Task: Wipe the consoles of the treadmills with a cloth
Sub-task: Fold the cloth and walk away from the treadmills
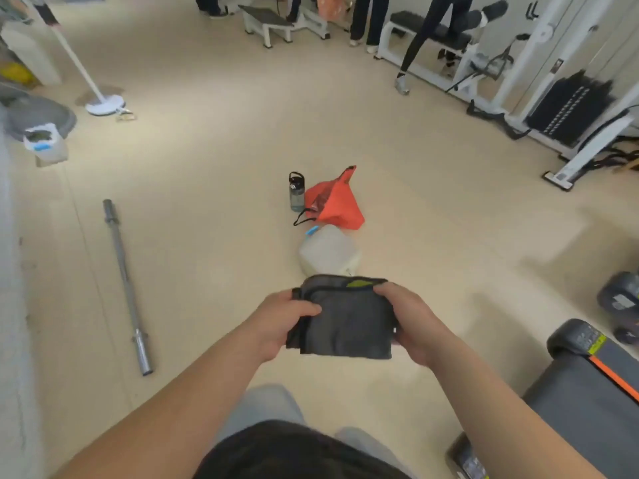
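While I am standing on the pale gym floor (207,209), I am holding the folded grey cloth (345,323) out in front of me between both hands. My left hand (287,321) is gripping its left edge with the thumb lying over the top and the fingers curled underneath. My right hand (415,321) is clasping the right edge the same way, so the cloth is lying flat, its longer side running from one hand to the other.

The treadmill (574,399) is sitting low at my right, only its dark deck with an orange stripe showing; no console is coming into view. I am judging that the right hand is the nearer one and that I will be turning rightward to reach the panel.

Straight ahead, a pale plastic jug (328,252), a red bag (337,202) and a water bottle (296,192) are standing close together on the floor. A barbell (126,288) is lying well to my left, pointing away from me. A weight machine (570,108) is filling the far right, and people are standing among benches at the far end.
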Tool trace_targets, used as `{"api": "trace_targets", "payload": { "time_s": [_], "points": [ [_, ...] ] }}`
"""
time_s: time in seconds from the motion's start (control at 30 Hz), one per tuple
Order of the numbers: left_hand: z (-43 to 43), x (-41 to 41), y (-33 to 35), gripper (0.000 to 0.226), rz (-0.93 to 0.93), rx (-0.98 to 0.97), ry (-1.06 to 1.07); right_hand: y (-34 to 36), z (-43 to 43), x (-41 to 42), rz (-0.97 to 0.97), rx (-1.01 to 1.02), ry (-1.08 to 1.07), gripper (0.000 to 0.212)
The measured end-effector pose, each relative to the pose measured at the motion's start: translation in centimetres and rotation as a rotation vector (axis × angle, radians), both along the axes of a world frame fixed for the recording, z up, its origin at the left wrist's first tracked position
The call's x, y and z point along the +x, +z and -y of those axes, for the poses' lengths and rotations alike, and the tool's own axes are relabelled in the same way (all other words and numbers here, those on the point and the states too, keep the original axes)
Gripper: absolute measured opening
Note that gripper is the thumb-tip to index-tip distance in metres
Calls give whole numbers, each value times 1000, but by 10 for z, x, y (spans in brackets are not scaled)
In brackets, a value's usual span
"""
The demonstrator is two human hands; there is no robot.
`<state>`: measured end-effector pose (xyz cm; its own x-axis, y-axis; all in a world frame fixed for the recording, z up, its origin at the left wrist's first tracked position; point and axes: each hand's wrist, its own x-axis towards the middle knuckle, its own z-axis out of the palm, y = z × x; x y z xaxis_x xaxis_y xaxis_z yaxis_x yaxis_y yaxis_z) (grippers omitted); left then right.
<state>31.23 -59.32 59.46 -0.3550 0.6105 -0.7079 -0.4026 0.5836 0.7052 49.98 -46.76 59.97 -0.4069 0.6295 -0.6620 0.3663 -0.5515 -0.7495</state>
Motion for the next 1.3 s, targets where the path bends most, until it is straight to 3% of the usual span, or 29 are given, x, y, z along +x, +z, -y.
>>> {"api": "trace_targets", "payload": {
  "time_s": [0.2,0.43,0.53,0.7,0.83,1.17,1.3],
  "points": [
    [-153,-113,-6,21,-39,23,-145,2,-122,-95,10,28,-183,28],
    [-336,-260,-81,22,-130,14,-395,-74,-233,-227,1,-18,-511,36],
    [-381,-296,-113,20,-169,-10,-475,-103,-260,-261,26,-71,-621,42],
    [-440,-319,-189,19,-176,-7,-586,-166,-310,-280,61,-112,-693,34],
    [-473,-325,-290,18,-170,-43,-631,-268,-346,-284,105,-120,-717,27],
    [-558,-350,-619,11,-394,-107,-852,-621,-407,-328,152,-79,-771,26],
    [-565,-364,-699,22,-691,-114,-970,-702,-414,-332,472,108,-631,32]
  ]
}}
